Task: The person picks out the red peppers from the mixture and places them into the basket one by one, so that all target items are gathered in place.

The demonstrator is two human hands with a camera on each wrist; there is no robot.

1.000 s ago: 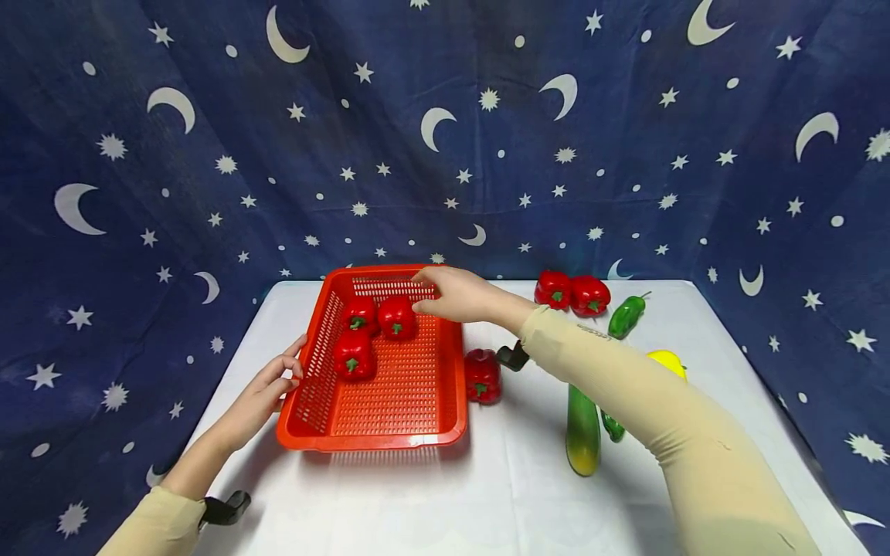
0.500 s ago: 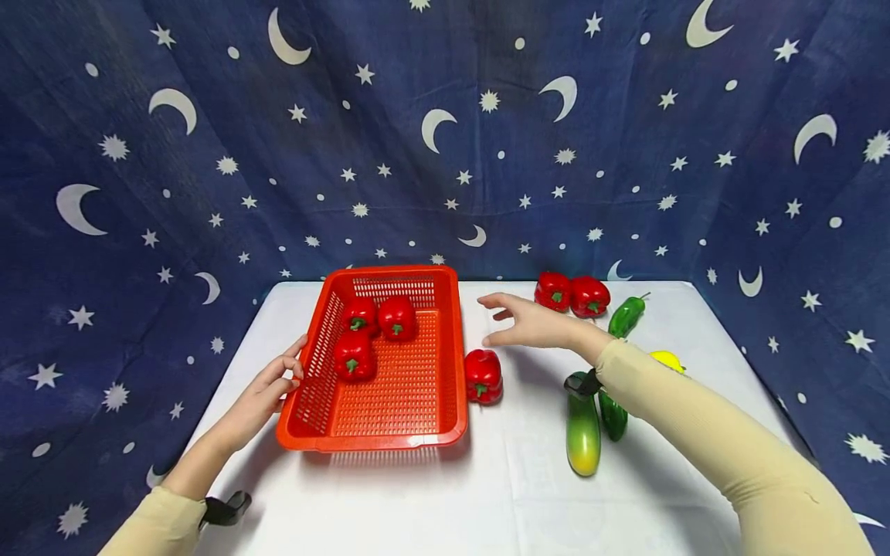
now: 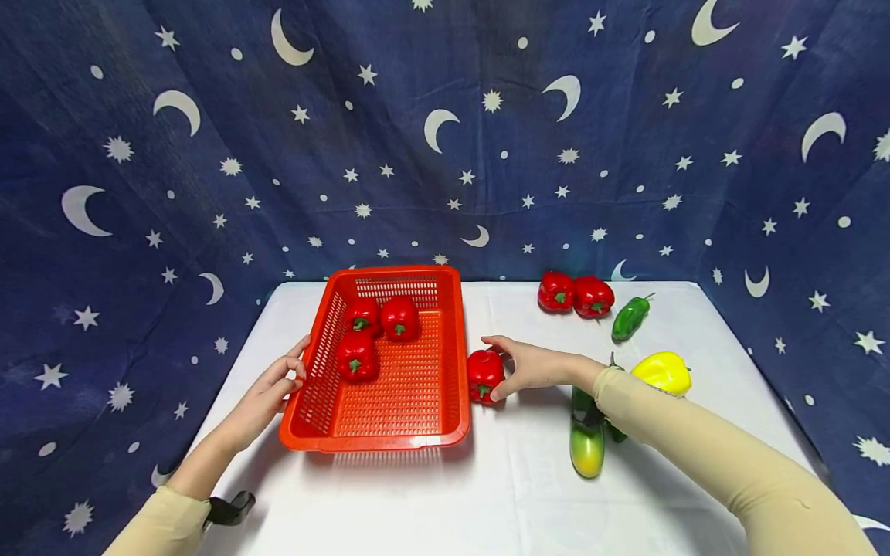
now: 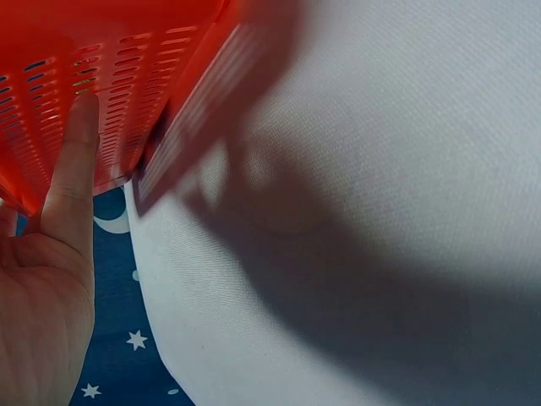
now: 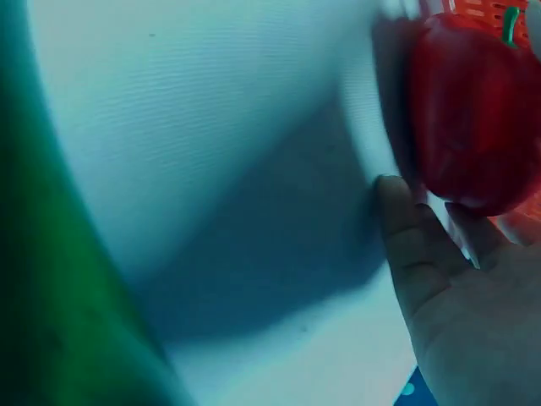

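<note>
In the head view my left hand rests against the left side of the red perforated basket, its fingers at the rim. The left wrist view shows one straight finger touching the outer wall. Just outside the basket's right wall, my right hand curls round a glossy red bell pepper, fingers behind it and thumb in front. In the right wrist view the thumb stands slightly off that pepper. Inside the basket, toward the back left, lie three red bell peppers.
Two red bell peppers sit at the back right, beside a green chili pepper. A yellow bell pepper and a cucumber-like green vegetable lie near the right forearm. A starry blue cloth rises behind the white table.
My right hand has left the basket's back right, moved right over the table, then come down round the red bell pepper beside the basket. The left hand has stayed put.
</note>
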